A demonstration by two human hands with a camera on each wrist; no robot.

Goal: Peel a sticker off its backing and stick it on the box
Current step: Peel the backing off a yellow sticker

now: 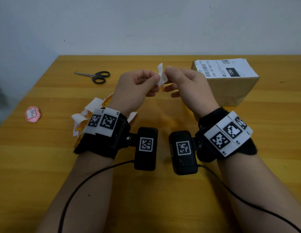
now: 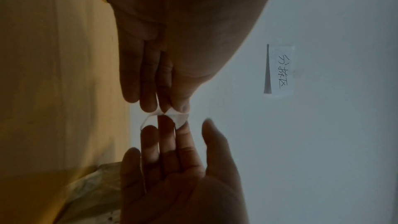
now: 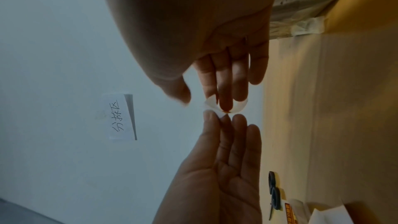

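Observation:
A small sticker piece (image 1: 162,76), white backing with an orange edge showing below, is held up in the air over the wooden table (image 1: 45,162). My left hand (image 1: 155,80) pinches its left side between thumb and fingertips. My right hand (image 1: 168,72) holds its right side, fingers behind the paper and thumb at its top edge. In the left wrist view the sticker piece (image 2: 172,117) bends between the left hand (image 2: 172,106) and the right hand (image 2: 193,125). The right wrist view shows the sticker piece (image 3: 239,106) with an orange spot. The cardboard box (image 1: 230,88) with a shipping label stands right of the hands.
Black-handled scissors (image 1: 96,76) lie at the back left. A pink sticker (image 1: 32,114) lies near the table's left edge. A heap of white and orange sticker scraps (image 1: 84,118) lies under my left wrist. A handwritten note (image 2: 280,69) hangs on the wall behind.

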